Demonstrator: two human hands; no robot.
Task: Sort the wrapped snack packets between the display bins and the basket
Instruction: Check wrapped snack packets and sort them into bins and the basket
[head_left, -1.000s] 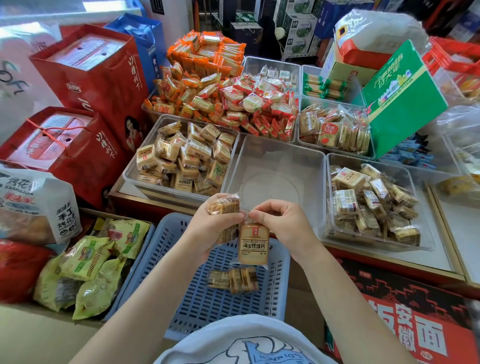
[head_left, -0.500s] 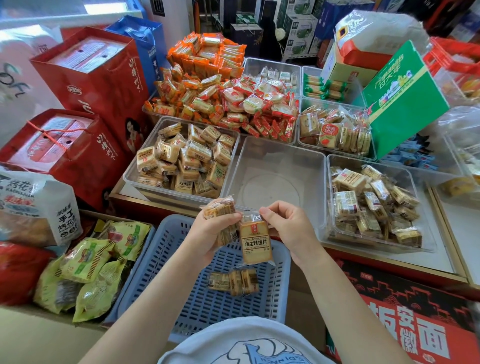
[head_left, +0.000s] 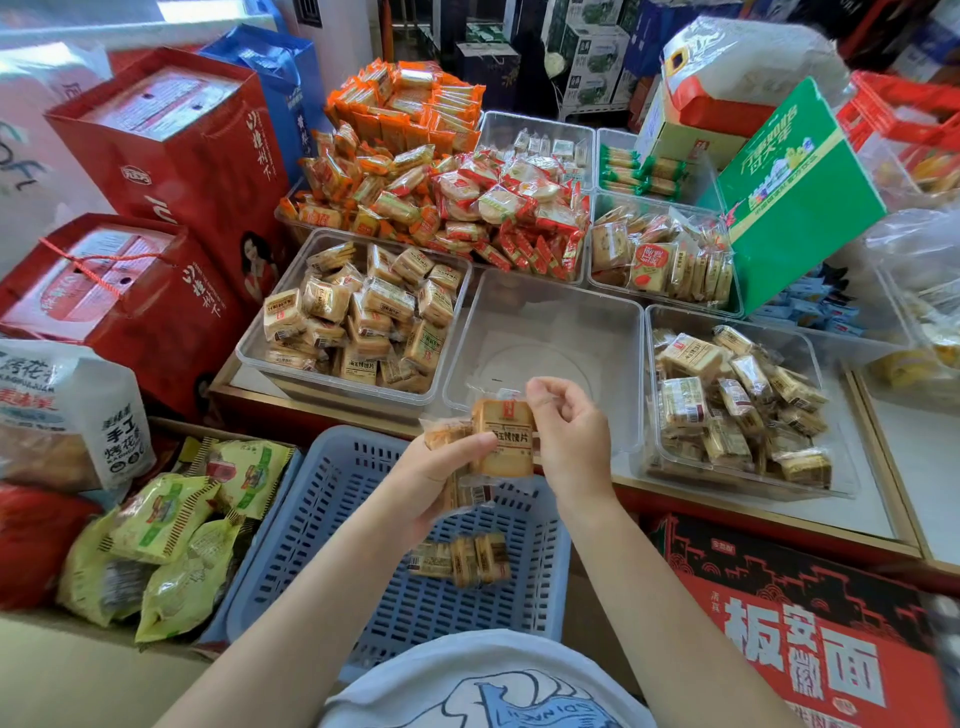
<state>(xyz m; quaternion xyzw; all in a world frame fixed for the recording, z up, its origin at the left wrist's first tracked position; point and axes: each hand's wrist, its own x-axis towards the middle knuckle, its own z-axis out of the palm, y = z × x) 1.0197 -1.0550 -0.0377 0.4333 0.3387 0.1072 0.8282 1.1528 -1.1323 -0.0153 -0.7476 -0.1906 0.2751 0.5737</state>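
Above the blue slotted basket (head_left: 363, 525), my left hand (head_left: 434, 475) grips a small stack of wrapped tan snack packets (head_left: 457, 488). My right hand (head_left: 569, 441) pinches the top of another tan snack packet (head_left: 504, 441) and holds it against that stack. A few more packets (head_left: 460, 561) lie on the basket floor. Just behind my hands stands an empty clear display bin (head_left: 545, 338). The clear bin on the left (head_left: 358, 322) and the clear bin on the right (head_left: 737, 405) hold several similar tan packets.
Further bins at the back hold orange packets (head_left: 395, 156), red-and-white packets (head_left: 509, 208) and other snacks. Red gift boxes (head_left: 171, 156) stand at the left, green-yellow bags (head_left: 171, 535) beside the basket, a green carton (head_left: 795, 192) at the right, a red box (head_left: 800, 634) at the lower right.
My right hand has brought its packet up and left against the stack in my left hand. Both hands have risen slightly toward the empty bin.
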